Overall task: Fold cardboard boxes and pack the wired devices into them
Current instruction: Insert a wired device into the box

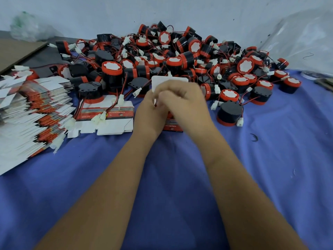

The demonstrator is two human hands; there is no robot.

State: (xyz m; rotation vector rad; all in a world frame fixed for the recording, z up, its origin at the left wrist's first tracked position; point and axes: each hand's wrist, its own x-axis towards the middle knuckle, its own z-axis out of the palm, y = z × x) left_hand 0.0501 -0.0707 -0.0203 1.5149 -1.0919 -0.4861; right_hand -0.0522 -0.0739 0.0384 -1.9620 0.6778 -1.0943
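We are pinching a box (170,105) with our left hand (150,112) and right hand (182,101), folding it above the blue tabletop (171,177). Next, we think, we need a horn from the pile (162,56) just behind.

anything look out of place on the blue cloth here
Yes. One black and red device sits on a flat unfolded box, its wires trailing across it. A small dark curled scrap lies alone on the cloth, right of the hands.
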